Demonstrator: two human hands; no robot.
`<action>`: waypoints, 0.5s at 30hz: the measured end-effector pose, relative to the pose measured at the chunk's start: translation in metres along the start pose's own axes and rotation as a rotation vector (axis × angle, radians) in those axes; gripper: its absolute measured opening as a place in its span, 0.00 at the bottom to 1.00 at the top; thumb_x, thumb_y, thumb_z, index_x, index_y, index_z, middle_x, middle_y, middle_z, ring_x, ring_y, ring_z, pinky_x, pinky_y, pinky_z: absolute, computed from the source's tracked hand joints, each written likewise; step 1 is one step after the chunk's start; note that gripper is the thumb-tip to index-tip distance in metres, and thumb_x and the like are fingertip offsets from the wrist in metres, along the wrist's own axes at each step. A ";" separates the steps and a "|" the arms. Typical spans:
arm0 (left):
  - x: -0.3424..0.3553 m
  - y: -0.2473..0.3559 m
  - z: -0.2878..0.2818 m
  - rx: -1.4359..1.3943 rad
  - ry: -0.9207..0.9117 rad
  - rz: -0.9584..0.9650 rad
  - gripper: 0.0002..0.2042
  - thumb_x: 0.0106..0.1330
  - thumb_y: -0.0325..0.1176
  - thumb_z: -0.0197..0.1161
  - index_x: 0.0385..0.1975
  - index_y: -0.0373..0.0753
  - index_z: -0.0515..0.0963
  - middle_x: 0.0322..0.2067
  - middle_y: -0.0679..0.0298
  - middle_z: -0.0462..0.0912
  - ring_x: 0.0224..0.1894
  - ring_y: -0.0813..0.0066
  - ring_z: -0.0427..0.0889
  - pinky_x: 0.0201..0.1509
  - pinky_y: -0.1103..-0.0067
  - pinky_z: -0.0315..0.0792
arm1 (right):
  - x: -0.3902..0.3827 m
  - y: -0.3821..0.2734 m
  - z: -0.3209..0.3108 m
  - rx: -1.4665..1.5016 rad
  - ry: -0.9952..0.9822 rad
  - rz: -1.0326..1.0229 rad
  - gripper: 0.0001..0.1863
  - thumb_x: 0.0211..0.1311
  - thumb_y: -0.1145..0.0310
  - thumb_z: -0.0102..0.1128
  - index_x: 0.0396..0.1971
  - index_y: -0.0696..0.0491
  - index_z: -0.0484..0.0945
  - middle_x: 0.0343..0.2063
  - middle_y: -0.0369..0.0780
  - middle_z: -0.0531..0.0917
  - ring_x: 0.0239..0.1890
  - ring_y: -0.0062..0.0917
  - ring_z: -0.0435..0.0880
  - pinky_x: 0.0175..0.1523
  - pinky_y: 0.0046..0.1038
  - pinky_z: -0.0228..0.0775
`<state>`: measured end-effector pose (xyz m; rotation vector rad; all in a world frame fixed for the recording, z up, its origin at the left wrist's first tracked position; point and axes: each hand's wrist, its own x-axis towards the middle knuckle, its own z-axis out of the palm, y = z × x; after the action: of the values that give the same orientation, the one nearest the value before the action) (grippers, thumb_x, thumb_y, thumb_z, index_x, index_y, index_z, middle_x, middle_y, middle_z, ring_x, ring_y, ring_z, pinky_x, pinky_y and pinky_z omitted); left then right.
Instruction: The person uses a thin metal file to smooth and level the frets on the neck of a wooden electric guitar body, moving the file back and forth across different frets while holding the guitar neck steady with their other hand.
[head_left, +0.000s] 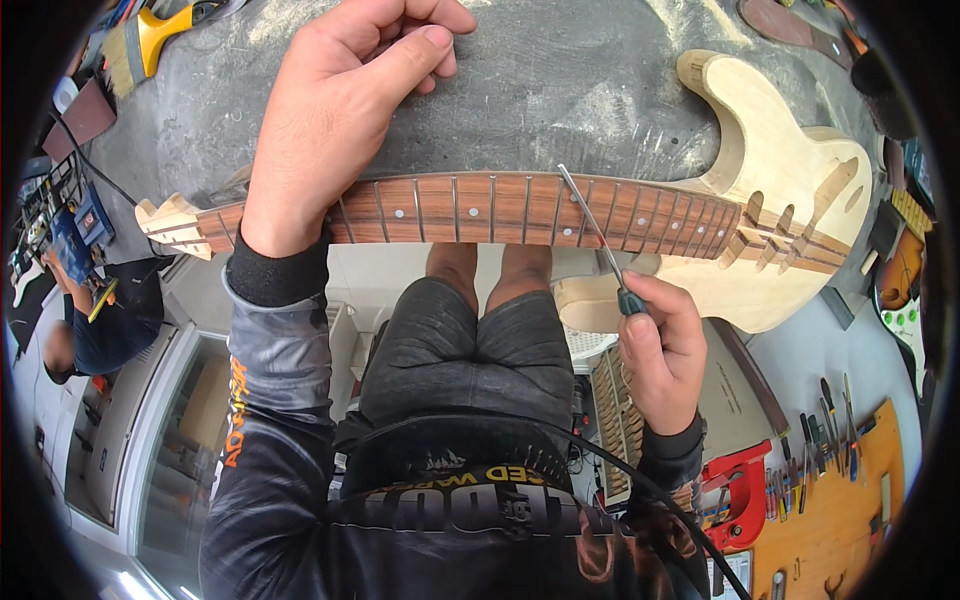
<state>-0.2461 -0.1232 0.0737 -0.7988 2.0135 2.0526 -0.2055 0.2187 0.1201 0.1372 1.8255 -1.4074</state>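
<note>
An unfinished electric guitar lies across the near side of the grey bench, with a pale wood body (748, 110) on the right and a fretted brown fingerboard (460, 212) running left to a pale headstock (170, 226). My right hand (662, 350) grips the dark green handle of a slim, straight file-like tool (592, 220). Its metal shaft slants over the fingerboard, and the tip reaches the far edge; contact with the frets is unclear. Over the neck stretches my left forearm. Beyond it, my left hand (360, 75) is loosely closed above the bench, its fingers curled and nothing visible in them.
A yellow-handled brush (150, 45) lies at the far left of the bench (520, 90). Dust marks its surface. On the lower right are a red clamp (735, 495) and a wooden panel (820, 540) with several hand tools. Another person (115, 310) works at the left.
</note>
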 end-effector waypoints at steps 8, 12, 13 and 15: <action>0.000 0.000 0.001 0.000 -0.019 0.009 0.06 0.77 0.27 0.61 0.46 0.32 0.82 0.33 0.68 0.83 0.34 0.84 0.77 0.41 0.85 0.72 | 0.041 -0.028 0.018 -0.774 -0.012 -0.477 0.26 0.64 0.80 0.68 0.64 0.52 0.81 0.31 0.39 0.78 0.25 0.30 0.79 0.32 0.33 0.73; 0.000 -0.005 -0.010 0.197 -0.046 0.168 0.11 0.78 0.34 0.62 0.51 0.37 0.85 0.35 0.71 0.84 0.38 0.85 0.78 0.45 0.85 0.70 | 0.040 -0.025 0.018 -0.759 -0.015 -0.557 0.28 0.63 0.80 0.68 0.64 0.50 0.81 0.30 0.40 0.76 0.25 0.33 0.78 0.30 0.33 0.72; 0.000 -0.006 -0.011 0.199 -0.044 0.168 0.11 0.78 0.34 0.62 0.51 0.37 0.85 0.35 0.71 0.84 0.38 0.85 0.78 0.45 0.85 0.70 | 0.036 -0.021 0.016 -0.642 -0.008 -0.499 0.26 0.65 0.80 0.67 0.63 0.51 0.81 0.33 0.40 0.80 0.26 0.30 0.80 0.34 0.31 0.75; 0.000 -0.005 -0.008 0.207 -0.041 0.148 0.11 0.78 0.33 0.61 0.52 0.38 0.85 0.35 0.72 0.84 0.37 0.87 0.77 0.43 0.86 0.68 | 0.026 -0.008 0.013 -0.434 0.004 -0.412 0.23 0.68 0.80 0.65 0.63 0.53 0.81 0.38 0.41 0.83 0.29 0.27 0.81 0.38 0.30 0.76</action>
<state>-0.2415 -0.1309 0.0698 -0.5811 2.2766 1.8719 -0.2201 0.1952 0.1086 -0.4829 2.1997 -1.2317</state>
